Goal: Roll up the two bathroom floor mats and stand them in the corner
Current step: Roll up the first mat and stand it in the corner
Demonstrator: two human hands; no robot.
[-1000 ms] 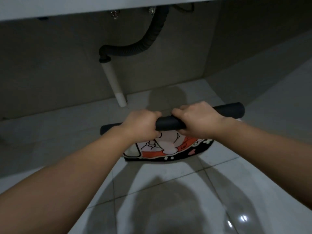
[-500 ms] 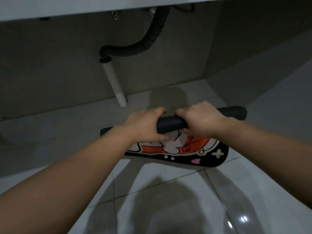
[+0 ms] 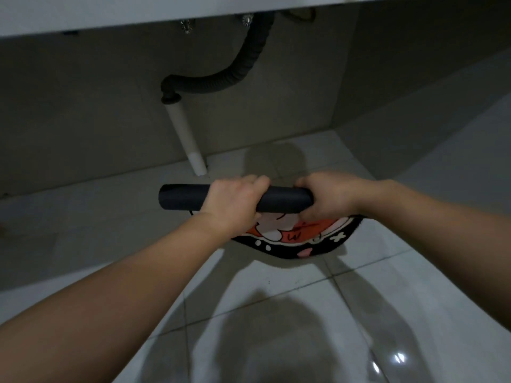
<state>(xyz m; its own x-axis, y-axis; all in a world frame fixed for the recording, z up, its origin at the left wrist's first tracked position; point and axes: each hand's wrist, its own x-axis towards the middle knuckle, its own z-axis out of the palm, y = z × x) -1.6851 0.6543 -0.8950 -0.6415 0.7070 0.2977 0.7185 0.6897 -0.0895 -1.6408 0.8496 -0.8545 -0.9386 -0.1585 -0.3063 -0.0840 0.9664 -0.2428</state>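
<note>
A bathroom floor mat (image 3: 279, 201) is partly rolled into a dark tube with its black underside outward. Its unrolled end (image 3: 304, 240) hangs below the roll, showing an orange, white and black cartoon print, just above the tiled floor. My left hand (image 3: 235, 203) grips the roll near its middle, fingers curled over the top. My right hand (image 3: 323, 197) grips the roll's right end. The left end of the tube sticks out past my left hand. Only this one mat is in view.
A black corrugated drain hose (image 3: 221, 81) and a white pipe (image 3: 185, 139) come down from under the counter (image 3: 138, 15) behind the mat. The wall corner (image 3: 336, 128) lies at the back right. Pale floor tiles (image 3: 276, 313) spread below.
The roll has shifted left and levelled out; its right end no longer sticks out past my right hand. My right hand now holds that end, and the hanging printed part has swung right.
</note>
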